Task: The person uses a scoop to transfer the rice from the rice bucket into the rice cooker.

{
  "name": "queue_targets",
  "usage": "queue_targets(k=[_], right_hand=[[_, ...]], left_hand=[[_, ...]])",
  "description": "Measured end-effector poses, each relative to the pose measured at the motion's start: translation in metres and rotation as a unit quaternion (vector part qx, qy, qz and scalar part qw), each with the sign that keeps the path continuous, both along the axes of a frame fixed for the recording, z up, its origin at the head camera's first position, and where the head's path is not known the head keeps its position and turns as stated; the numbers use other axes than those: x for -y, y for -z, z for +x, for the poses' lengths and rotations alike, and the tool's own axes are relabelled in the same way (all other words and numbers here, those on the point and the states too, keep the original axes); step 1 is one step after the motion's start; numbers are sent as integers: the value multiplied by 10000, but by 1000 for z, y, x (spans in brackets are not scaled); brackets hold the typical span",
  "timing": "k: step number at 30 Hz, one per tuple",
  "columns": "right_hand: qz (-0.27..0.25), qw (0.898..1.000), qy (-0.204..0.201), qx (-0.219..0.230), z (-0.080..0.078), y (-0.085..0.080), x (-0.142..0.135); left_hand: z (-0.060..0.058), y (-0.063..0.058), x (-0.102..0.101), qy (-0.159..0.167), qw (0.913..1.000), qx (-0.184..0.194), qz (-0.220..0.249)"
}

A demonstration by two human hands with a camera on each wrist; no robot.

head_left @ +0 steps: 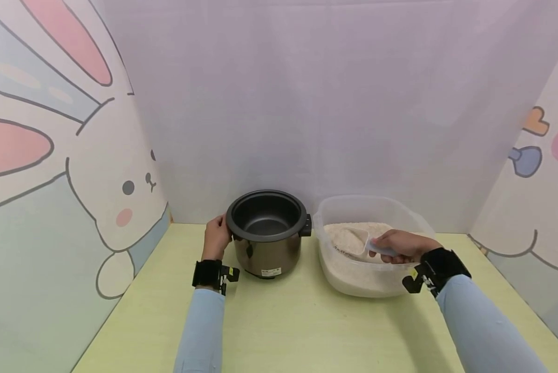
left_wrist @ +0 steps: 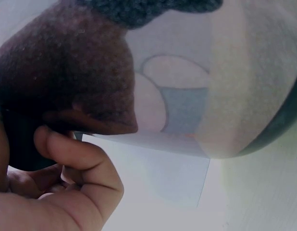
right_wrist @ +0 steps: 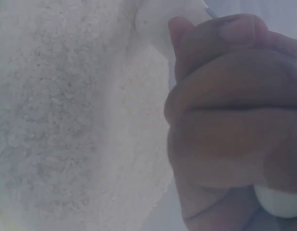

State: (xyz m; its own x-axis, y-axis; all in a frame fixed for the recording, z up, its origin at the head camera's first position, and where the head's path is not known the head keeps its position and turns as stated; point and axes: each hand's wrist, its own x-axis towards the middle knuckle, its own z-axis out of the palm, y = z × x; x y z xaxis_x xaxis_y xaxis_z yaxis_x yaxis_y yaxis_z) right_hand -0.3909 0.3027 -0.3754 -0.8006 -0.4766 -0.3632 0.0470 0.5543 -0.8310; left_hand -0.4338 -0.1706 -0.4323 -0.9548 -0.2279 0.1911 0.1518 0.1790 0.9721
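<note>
A rice cooker [head_left: 272, 254] with a black rim and no lid stands upright on the table, its dark inside visible from above. My left hand [head_left: 217, 238] is at its left side; the left wrist view shows the fingers [left_wrist: 81, 154] curled round a black side handle [left_wrist: 23, 139]. To the right, a translucent tub [head_left: 349, 285] holds white rice [right_wrist: 52, 96]. Over the tub's near right side, my right hand [head_left: 402, 245] grips the handle of a scoop [head_left: 366, 243]. The scoop's bowl lies in the rice with grains in it.
The pale yellow-green table [head_left: 279, 331] meets a plain white cloth wall [head_left: 307, 103] close behind the cooker and tub. Side panels with cartoon animals [head_left: 106, 197] border it left and right. A black latch [head_left: 306, 226] on the cooker's right side sits close to the tub.
</note>
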Motion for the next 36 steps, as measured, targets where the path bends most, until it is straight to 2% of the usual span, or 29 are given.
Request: queue_targets(k=[5, 17, 23, 29, 36], right_hand=[[-173, 9998, 9, 123, -2, -3, -1], [-510, 9985, -154, 92, -2, -3, -8], [-837, 9965, -18, 65, 0, -8, -13], [-945, 9952, 261, -59, 2, -20, -9], [-1095, 9915, 696, -46, 1, -50, 18]], left_hand=[[2, -2, 1, -34, 10000, -30, 25], [0, -2, -5, -117, 9999, -34, -31], [1, -1, -9, -63, 10000, -66, 8], [1, -1, -8, -109, 9999, -66, -76], [2, -2, -4, -184, 9997, 43, -143]])
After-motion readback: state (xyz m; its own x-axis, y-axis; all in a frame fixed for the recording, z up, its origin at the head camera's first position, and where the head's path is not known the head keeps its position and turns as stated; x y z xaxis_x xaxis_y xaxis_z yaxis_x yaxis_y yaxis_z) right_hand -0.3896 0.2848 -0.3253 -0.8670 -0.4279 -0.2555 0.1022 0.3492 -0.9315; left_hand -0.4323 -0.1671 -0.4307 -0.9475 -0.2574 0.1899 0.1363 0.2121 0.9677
